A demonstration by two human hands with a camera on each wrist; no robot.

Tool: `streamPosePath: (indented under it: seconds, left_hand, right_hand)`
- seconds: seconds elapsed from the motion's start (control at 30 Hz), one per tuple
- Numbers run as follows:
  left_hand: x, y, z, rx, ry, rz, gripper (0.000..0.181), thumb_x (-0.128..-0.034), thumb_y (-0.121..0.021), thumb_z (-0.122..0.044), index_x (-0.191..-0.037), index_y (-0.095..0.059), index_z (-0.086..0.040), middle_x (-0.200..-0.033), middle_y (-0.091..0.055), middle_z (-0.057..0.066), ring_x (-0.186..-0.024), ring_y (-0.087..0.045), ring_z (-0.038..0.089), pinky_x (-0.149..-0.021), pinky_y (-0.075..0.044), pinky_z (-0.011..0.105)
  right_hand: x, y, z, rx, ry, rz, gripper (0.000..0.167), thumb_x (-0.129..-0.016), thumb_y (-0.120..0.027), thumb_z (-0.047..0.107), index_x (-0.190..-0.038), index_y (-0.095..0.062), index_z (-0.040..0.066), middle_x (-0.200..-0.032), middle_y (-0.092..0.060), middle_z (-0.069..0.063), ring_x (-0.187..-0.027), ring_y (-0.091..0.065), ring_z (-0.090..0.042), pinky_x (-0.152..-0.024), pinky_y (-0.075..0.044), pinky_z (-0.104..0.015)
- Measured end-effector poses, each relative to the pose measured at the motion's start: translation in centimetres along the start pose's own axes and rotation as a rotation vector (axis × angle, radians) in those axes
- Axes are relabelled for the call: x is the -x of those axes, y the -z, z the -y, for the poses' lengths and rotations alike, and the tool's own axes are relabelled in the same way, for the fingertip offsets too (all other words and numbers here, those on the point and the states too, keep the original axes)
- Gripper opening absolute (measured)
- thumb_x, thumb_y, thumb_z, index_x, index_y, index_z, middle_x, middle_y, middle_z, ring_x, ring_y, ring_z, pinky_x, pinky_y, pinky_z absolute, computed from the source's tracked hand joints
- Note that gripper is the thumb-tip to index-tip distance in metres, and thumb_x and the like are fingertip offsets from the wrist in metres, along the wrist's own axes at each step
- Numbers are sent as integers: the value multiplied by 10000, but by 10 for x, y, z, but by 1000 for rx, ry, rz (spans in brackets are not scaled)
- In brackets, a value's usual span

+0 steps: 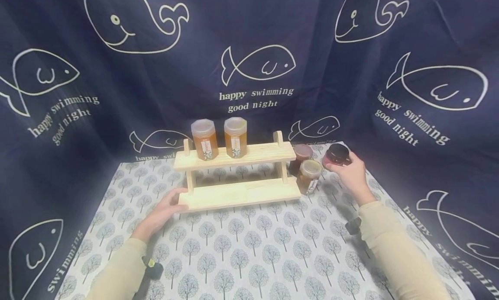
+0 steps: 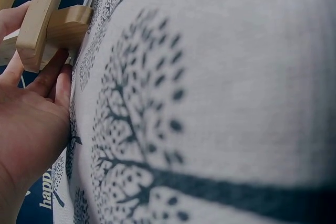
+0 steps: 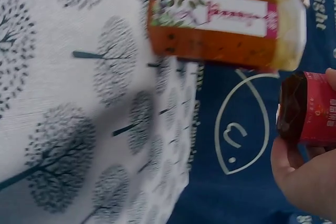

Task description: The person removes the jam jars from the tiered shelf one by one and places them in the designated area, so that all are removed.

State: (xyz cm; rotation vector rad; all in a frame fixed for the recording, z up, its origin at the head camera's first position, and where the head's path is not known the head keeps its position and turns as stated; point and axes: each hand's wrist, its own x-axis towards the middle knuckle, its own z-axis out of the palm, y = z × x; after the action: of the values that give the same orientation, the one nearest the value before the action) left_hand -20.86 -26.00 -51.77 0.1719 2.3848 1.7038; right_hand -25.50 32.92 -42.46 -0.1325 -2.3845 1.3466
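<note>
Right hand (image 1: 354, 175) gripping red-labelled jar (image 3: 318, 109)

Well apart, the left hand (image 1: 165, 211) is gripping the wooden rack (image 1: 241, 196) by its end. The right hand's jar is probably handling stiff, weighty, slippery; its sides are likely suiting wrapped fingers. Just inward, an amber jar (image 1: 308, 184) is standing.
</note>
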Motion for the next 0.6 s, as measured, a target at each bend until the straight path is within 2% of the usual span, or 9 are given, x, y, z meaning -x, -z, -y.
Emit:
streamPosePath:
  seconds: [0.1, 0.17, 0.23, 0.33, 0.43, 0.6]
  left_hand:
    - [0, 0, 1, -4, 0, -4, 661, -889, -752, -283, -1467, -447, -178, -1629, -251, 138, -1504, -143, 399, -1166, -27, 690]
    - [0, -1, 1, -7, 7, -5, 662, -890, -750, -289, -1468, -445, -183, -1628, -252, 136, -1503, -146, 398, -1167, -29, 687]
    - [1, -2, 1, -5, 12, -6, 666, -891, -749, -286, -1471, -441, -181, -1627, -254, 137, -1500, -154, 398, -1164, -32, 692]
    - [2, -3, 1, 1, 17, 0, 669, -893, -747, -288, -1475, -436, -181, -1621, -267, 137, -1494, -172, 398, -1161, -42, 697]
    - [4, -2, -2, 10, 9, 12, 669, -898, -742, -278, -1478, -429, -168, -1614, -271, 145, -1492, -172, 404, -1160, -45, 699]
    - [4, 0, -3, 12, 1, 16, 656, -901, -739, -272, -1475, -434, -178, -1608, -282, 130, -1489, -183, 394, -1161, -47, 698]
  right_hand:
    - [-3, -1, -12, 5, -13, 9, 636, -816, -825, 117, -1390, -563, 45, -1234, -659, -200, -997, -634, -125, -881, -534, -198]
    - [-6, -1, -22, 17, -32, 17, 636, -815, -822, 116, -1386, -558, 24, -1248, -652, -216, -1050, -651, -227, -956, -535, -312]
    - [-7, -1, -30, 23, -68, 42, 657, -813, -820, 130, -1388, -536, -12, -1276, -627, -249, -1124, -627, -339, -1028, -495, -446]
    - [-7, -1, -44, 41, -123, 88, 711, -807, -824, 165, -1400, -501, -58, -1326, -577, -305, -1217, -559, -454, -1076, -416, -576]
    - [-4, -3, -54, 33, -183, 131, 762, -807, -826, 177, -1429, -458, -67, -1379, -533, -316, -1278, -505, -478, -1102, -374, -603]
    - [-2, -11, -65, 5, -210, 143, 793, -784, -832, 120, -1436, -435, -97, -1415, -493, -334, -1327, -444, -503, -1146, -301, -612]
